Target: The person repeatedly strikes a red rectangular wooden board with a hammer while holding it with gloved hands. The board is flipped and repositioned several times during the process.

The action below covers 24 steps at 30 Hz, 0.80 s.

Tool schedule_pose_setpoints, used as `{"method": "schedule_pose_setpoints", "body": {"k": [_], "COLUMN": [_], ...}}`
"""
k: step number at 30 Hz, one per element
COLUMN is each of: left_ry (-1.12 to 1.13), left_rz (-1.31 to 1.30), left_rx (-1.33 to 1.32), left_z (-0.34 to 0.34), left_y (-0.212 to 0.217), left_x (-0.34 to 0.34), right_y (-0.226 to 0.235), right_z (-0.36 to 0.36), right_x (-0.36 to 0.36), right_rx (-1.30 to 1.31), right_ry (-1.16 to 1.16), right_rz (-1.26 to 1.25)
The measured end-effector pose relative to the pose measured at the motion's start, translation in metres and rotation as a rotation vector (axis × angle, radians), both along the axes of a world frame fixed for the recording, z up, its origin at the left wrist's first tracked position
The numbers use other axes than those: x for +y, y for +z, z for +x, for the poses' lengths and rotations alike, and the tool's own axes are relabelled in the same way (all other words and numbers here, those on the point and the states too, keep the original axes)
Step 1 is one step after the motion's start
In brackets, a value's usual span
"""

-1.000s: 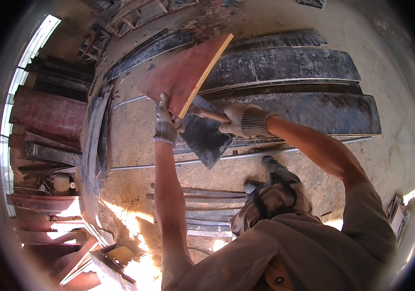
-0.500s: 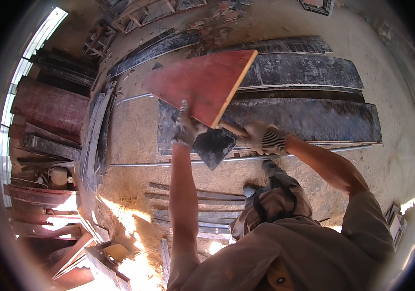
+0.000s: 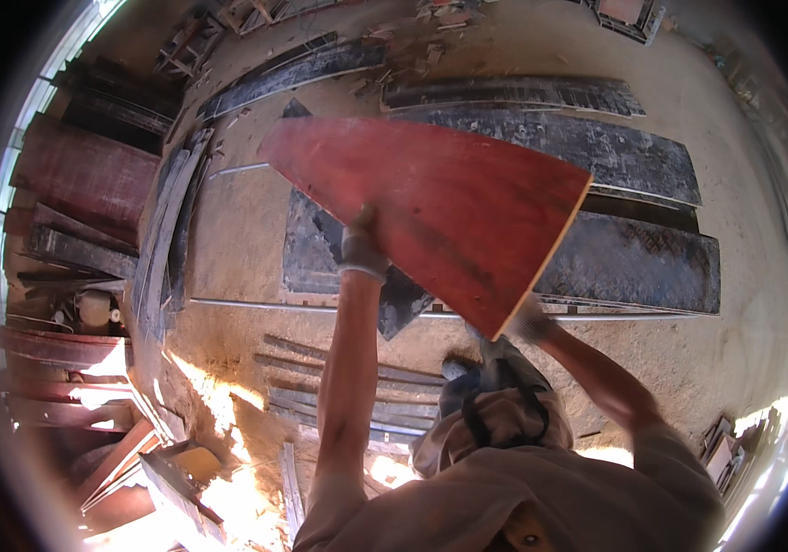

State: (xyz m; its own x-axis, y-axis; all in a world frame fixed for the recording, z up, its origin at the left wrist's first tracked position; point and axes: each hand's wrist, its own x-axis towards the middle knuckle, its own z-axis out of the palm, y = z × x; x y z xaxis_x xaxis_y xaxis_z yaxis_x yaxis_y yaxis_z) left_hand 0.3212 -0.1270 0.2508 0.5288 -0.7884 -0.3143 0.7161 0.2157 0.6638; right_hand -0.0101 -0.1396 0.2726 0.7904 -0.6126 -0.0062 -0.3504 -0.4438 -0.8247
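Observation:
A large red board with a pale cut edge is raised in front of me, over the stacked boards. My left hand, in a knitted glove, is closed on its near left edge, with the thumb on the red face. My right hand, also gloved, is at the board's lower right corner. Its fingers are hidden behind the board and blurred, so whatever they hold does not show. Below the red board, the corner of a dark panel pokes out.
Long dark boards lie stacked ahead and to the right. A metal pipe runs along their near side. Narrow strips lie on the dirt floor by my legs. More boards and scrap pile up along the left.
The red board has swung down and to the right, turning its broad face toward me. The wooden handle seen in my right hand is now hidden behind it.

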Motion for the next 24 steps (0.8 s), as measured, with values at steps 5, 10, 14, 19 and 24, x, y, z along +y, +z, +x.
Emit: {"method": "schedule_pose_setpoints", "body": {"k": [5, 10, 14, 19, 24], "left_ry": [0.007, 0.039, -0.017, 0.116, 0.158], "left_rz": [0.140, 0.342, 0.291, 0.273, 0.355], "left_rx": [-0.113, 0.105, 0.267, 0.224, 0.186], "left_z": [-0.019, 0.003, -0.045, -0.156, -0.202], "left_y": [0.043, 0.019, -0.023, -0.043, -0.033], "left_x": [0.009, 0.053, 0.111, 0.157, 0.196], "right_y": [-0.113, -0.088, -0.012, 0.052, 0.079], "right_z": [0.015, -0.108, -0.147, -0.111, -0.060], "right_x": [-0.047, -0.071, -0.115, -0.163, -0.154], "right_rx": [0.270, 0.196, 0.119, -0.222, -0.059], "right_ry": [-0.143, -0.431, -0.510, -0.207, 0.130], "right_rz": [0.294, 0.391, 0.457, 0.401, 0.862]}}
